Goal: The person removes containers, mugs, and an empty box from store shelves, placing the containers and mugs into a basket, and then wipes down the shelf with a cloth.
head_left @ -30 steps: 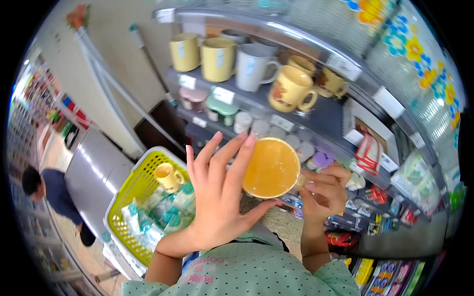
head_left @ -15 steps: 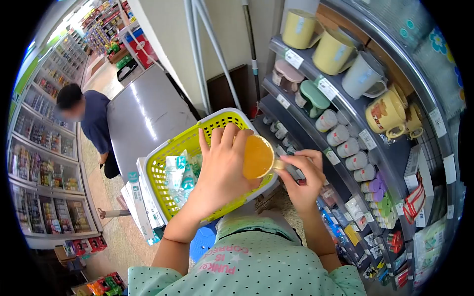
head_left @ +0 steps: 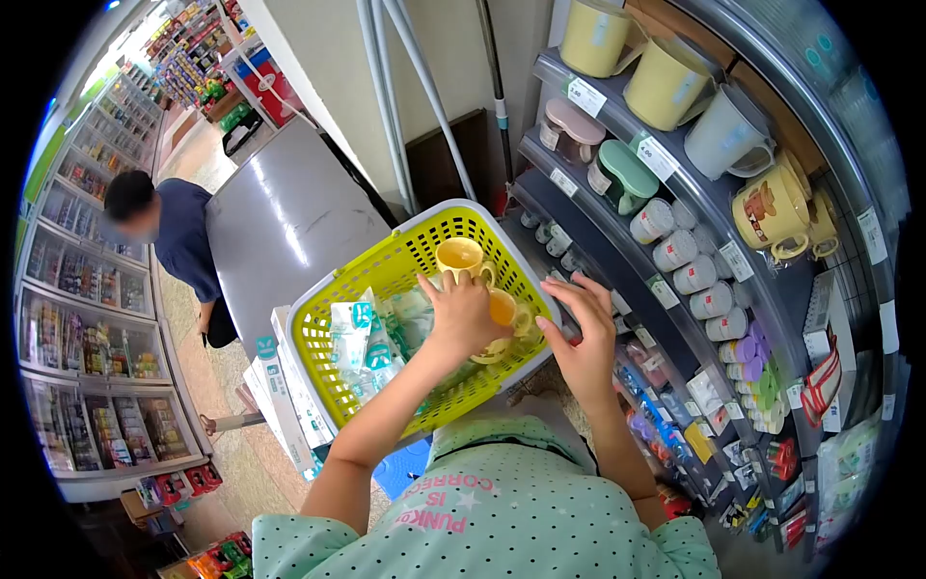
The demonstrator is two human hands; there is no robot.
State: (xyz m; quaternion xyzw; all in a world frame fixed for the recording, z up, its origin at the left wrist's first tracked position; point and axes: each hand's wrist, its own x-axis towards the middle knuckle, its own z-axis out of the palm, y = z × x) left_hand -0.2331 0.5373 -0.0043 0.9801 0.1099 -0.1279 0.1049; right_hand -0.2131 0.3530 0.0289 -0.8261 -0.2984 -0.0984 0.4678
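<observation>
A yellow-green basket (head_left: 386, 253) with a grey rim holds white and teal packets (head_left: 367, 352) and two yellow mugs. One mug (head_left: 461, 255) is by the far side of the basket. The second mug (head_left: 517, 318) lies nearer its right side, with my left hand (head_left: 461, 314) at its left edge, fingers curled and partly hiding it. My right hand (head_left: 584, 333) is over the basket's right rim, thumb and fingers apart, nothing in it.
A grey table (head_left: 280, 212) stands behind the basket. Shelves on the right carry mugs (head_left: 666, 82), lidded jars (head_left: 622, 179) and small goods. Metal poles (head_left: 400, 106) lean at the wall. Another person (head_left: 188, 236) is at the left, by glass-fronted cabinets (head_left: 111, 338).
The held mug has gone down into the basket at its right side. My right hand has let go of the handle and opened. The other mug is in view again.
</observation>
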